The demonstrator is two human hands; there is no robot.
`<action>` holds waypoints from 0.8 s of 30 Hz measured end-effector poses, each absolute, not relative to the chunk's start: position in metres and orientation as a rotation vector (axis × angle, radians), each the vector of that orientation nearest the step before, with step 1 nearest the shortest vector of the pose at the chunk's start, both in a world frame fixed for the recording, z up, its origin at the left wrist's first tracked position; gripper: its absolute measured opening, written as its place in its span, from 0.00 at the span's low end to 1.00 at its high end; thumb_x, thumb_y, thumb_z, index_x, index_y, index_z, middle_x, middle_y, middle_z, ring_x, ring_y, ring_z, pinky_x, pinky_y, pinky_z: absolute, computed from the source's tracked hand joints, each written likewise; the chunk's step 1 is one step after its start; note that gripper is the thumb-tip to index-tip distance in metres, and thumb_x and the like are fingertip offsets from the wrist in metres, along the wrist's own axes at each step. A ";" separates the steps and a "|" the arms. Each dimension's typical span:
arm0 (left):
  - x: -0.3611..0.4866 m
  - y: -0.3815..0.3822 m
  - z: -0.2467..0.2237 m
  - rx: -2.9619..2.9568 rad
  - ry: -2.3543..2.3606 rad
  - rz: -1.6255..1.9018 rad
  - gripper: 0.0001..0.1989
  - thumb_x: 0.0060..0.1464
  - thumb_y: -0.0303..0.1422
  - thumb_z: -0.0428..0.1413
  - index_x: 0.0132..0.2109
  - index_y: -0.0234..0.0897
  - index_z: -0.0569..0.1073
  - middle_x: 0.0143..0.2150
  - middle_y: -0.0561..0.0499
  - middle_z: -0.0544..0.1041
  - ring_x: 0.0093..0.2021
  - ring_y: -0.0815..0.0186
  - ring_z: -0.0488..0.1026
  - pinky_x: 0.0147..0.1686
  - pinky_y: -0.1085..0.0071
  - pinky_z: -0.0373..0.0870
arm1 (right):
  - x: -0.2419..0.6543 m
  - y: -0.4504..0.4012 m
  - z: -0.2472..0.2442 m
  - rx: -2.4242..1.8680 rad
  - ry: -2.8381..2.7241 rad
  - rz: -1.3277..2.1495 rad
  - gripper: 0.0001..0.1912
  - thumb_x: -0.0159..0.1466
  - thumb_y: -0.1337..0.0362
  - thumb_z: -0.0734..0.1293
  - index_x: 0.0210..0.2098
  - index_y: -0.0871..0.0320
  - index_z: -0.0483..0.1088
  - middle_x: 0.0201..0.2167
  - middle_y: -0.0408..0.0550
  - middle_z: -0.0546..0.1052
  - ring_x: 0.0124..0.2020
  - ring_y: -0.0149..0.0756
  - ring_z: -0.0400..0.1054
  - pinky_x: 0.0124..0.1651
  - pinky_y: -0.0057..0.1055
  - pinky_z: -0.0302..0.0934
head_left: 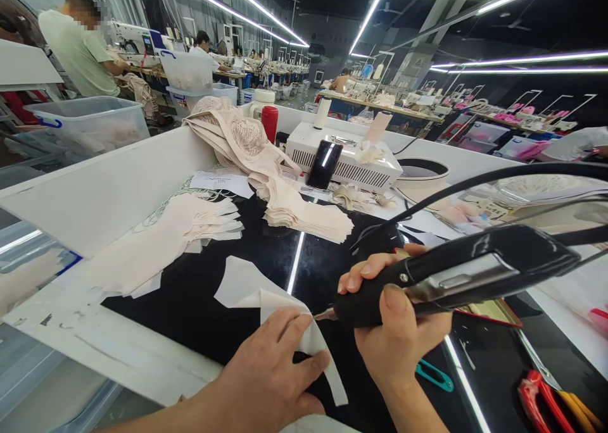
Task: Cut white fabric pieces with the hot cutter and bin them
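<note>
My right hand (403, 332) is wrapped round a black corded handheld tool (456, 275) with a metal lever on its side. The tool's narrow metal tip (327, 315) reaches a pale fabric piece (247, 284), right by the fingertips of my left hand (270, 366). That hand lies over the fabric, fingers stretched out and pressing it down, thumb apart. One part of the fabric is folded over, and a narrow end curves toward me past my thumb. Beneath it is a glossy black work surface (190, 322). What lies under my left palm is hidden.
Stacked pale fabric pieces (161, 243) lie left; another stack (304, 214) and lace cups (232, 129) lie behind. A phone (325, 164) leans on a white vented box (342, 151). Red-handled scissors (541, 395) and a teal thread snipper (434, 375) lie right. A co-worker (78, 47) sits far left.
</note>
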State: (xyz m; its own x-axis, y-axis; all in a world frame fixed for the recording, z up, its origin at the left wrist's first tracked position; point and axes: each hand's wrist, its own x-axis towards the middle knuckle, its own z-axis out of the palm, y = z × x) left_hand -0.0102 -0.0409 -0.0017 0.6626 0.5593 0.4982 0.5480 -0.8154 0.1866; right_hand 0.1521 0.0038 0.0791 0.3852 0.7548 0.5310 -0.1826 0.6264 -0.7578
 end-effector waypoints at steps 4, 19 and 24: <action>-0.010 -0.041 -0.002 2.848 0.939 0.859 0.33 0.52 0.53 0.70 0.57 0.39 0.75 0.60 0.33 0.72 0.61 0.45 0.72 0.57 0.49 0.78 | 0.152 0.005 0.078 -0.665 -1.011 0.651 0.20 0.63 0.62 0.75 0.52 0.50 0.68 0.31 0.37 0.76 0.25 0.32 0.71 0.28 0.34 0.71; -0.009 -0.041 -0.004 2.847 0.948 0.875 0.33 0.51 0.54 0.70 0.57 0.39 0.75 0.60 0.34 0.72 0.61 0.45 0.72 0.56 0.49 0.79 | 0.154 -0.002 0.080 -0.680 -1.018 0.633 0.20 0.63 0.61 0.75 0.52 0.50 0.68 0.30 0.37 0.75 0.24 0.32 0.71 0.26 0.34 0.70; -0.010 -0.043 0.003 2.845 0.937 0.845 0.33 0.52 0.53 0.71 0.57 0.38 0.75 0.59 0.34 0.74 0.60 0.44 0.74 0.56 0.49 0.79 | 0.153 -0.001 0.078 -0.715 -1.012 0.638 0.18 0.64 0.62 0.74 0.52 0.50 0.67 0.30 0.37 0.75 0.24 0.32 0.71 0.27 0.34 0.72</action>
